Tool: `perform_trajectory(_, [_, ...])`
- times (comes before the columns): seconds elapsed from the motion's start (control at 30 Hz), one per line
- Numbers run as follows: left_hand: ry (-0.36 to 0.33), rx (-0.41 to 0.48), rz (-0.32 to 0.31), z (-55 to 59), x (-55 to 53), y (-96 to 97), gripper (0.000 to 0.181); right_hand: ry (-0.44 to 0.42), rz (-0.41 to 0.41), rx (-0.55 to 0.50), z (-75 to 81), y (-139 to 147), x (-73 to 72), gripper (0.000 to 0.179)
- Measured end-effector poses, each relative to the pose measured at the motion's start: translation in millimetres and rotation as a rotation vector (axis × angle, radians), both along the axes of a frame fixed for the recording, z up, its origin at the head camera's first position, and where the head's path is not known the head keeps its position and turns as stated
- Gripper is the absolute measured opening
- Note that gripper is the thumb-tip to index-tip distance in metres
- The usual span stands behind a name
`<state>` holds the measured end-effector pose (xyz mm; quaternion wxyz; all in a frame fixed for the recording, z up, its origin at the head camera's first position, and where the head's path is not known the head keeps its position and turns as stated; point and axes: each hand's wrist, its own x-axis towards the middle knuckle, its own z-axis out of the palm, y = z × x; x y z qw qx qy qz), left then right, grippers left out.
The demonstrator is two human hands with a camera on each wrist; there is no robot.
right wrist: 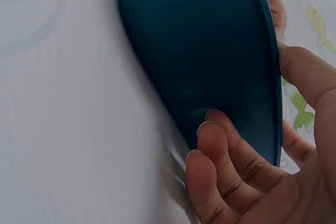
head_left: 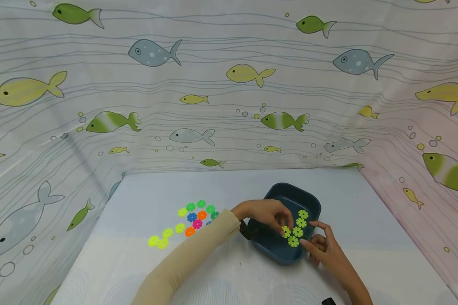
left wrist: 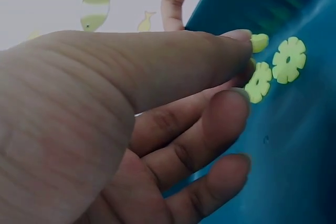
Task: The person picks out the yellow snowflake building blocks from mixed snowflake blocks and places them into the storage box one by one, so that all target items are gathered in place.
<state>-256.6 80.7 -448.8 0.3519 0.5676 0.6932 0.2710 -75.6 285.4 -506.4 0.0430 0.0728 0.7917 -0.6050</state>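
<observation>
From here, the right hand (head_left: 324, 245) grips the wall of a dark blue tray (head_left: 275, 248), thumb at the rim, fingers against the outside. Within it, the left hand (head_left: 267, 213) holds thumb and fingertips narrow at a yellow-green flower disc (head_left: 286, 231); I can't tell whether they pinch it. Similar discs (head_left: 301, 222) lie alongside. Left of the tray, multicoloured discs (head_left: 202, 215) dot the pale tabletop (head_left: 347, 203), and beyond hangs white sheeting (head_left: 221, 118) printed with fish
</observation>
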Motion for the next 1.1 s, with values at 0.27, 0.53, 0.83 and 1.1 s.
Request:
perform_trajectory(0.27, [-0.024,-0.061,-0.008,-4.5,3.3,8.0,0.025,0.014,0.008,-0.003,-2.0,1.1,0.3,0.069])
perform_trajectory(0.53, [-0.027,-0.083,-0.052,-11.3,7.0,15.1,0.026,0.011,0.007,-0.001,-1.9,1.0,0.9,0.069])
perform_trajectory(0.83, [0.012,-0.182,-0.110,-16.4,12.8,20.3,0.026,0.003,0.006,0.006,-1.3,1.6,0.6,0.070])
perform_trajectory(1.1, [0.067,-0.222,-0.105,-19.5,16.5,22.4,0.028,0.001,0.005,0.007,-1.9,1.6,-0.3,0.070])
